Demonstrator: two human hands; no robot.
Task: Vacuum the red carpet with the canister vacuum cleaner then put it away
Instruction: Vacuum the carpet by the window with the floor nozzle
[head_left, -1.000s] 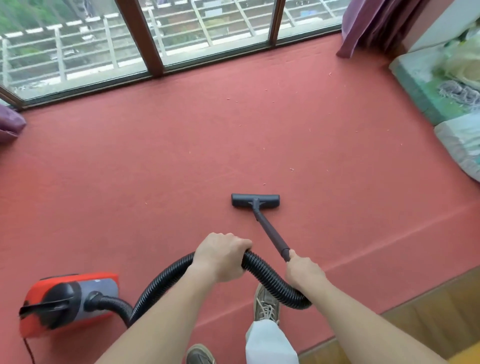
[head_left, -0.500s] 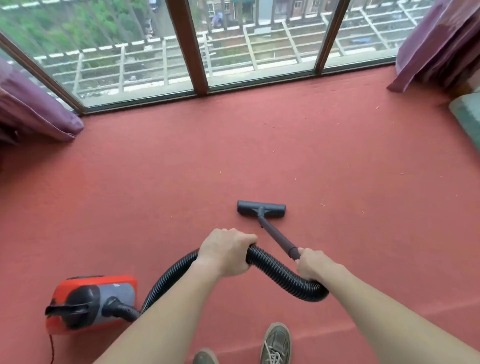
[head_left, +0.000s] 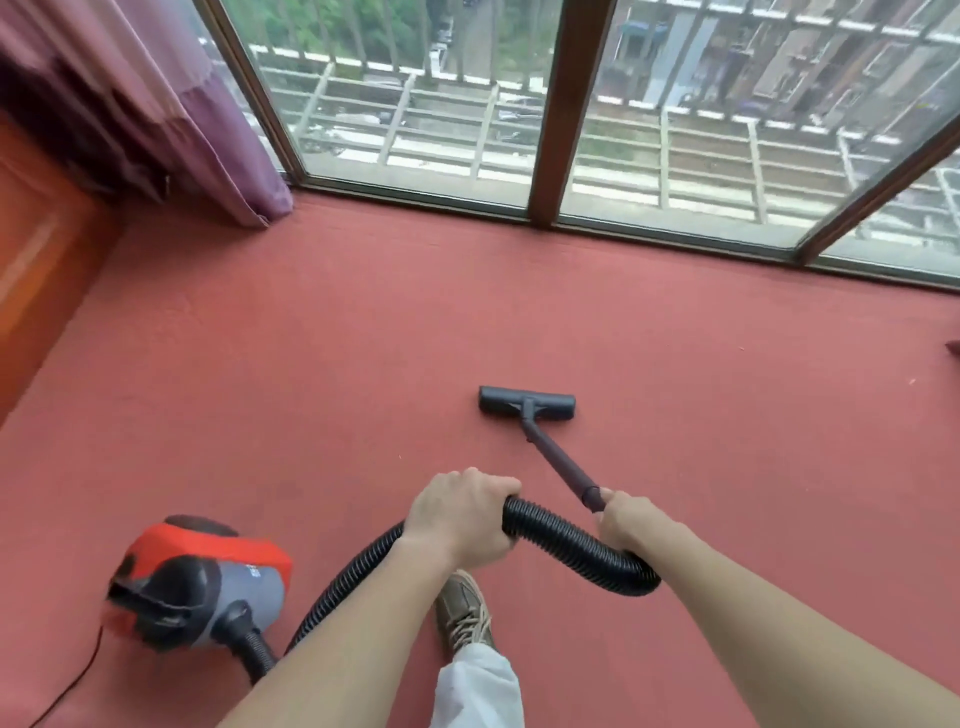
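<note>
The hose is clamped in the left hand and the wand in the right hand, held apart, seemingly so the head is steered flat across the carpet below the window.

Bare forearms, white trouser leg, laced grey-brown sneaker.

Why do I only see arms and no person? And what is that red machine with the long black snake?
The camera sits on the person's head and looks down, so you see mostly their arms. The vacuum cleaner is that red machine, standing on the red carpet. Its hose is the snake. The left hand grips the hose; the right hand grips the top of the thin tube, whose flat brush head lies on the carpet. A shoe shows below; a window and purple curtain are behind.
</note>
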